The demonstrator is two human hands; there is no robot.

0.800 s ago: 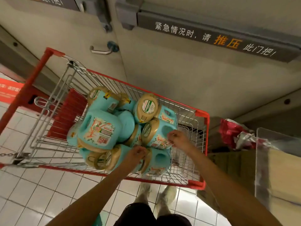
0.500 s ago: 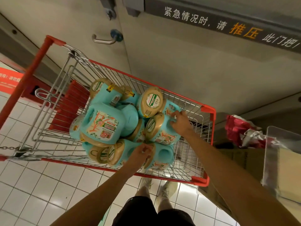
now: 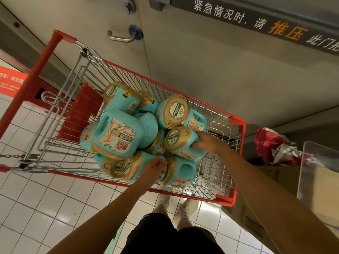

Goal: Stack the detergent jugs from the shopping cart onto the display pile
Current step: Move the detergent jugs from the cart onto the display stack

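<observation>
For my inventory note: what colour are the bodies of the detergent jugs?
Turquoise jugs, with beige ends; clearest in the head view.

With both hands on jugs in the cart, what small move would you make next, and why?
Probably lift both clear of the cart: the left hand grips the near jug at its handle end, the right hand holds the upper jug likewise, and both lie among the other jugs.

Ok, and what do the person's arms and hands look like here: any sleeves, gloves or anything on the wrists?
Both arms are bare along all that shows of them, with no sleeve in view. The left hand and right hand have no gloves, and no watch or bracelet shows at either wrist. Rings are too small to tell. Lower down, the person wears black shorts and pale sneakers.
</observation>
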